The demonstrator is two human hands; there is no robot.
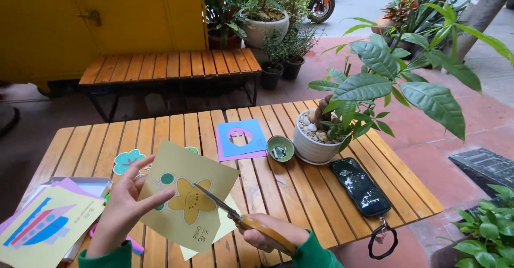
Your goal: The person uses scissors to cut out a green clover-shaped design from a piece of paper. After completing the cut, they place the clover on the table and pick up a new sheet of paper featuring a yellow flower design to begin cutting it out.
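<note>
Just now the left hand [124, 206] is pinching a yellow card [187, 195] upright above the wooden table [278, 187], while the right hand [270, 235] is gripping scissors [222, 205], blades parted into the card's flower. Outdoors, a potted plant [316, 137], small bowl [280, 148] and phone [360, 186] are sitting nearby.

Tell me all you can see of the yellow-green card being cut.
The card is a square sheet of olive-yellow paper, printed with a yellow flower shape, small green round shapes and some small writing. It is held tilted above the slatted wooden table. The left hand pinches its left edge. Scissors in the right hand lie across it, blades reaching the flower.
</note>
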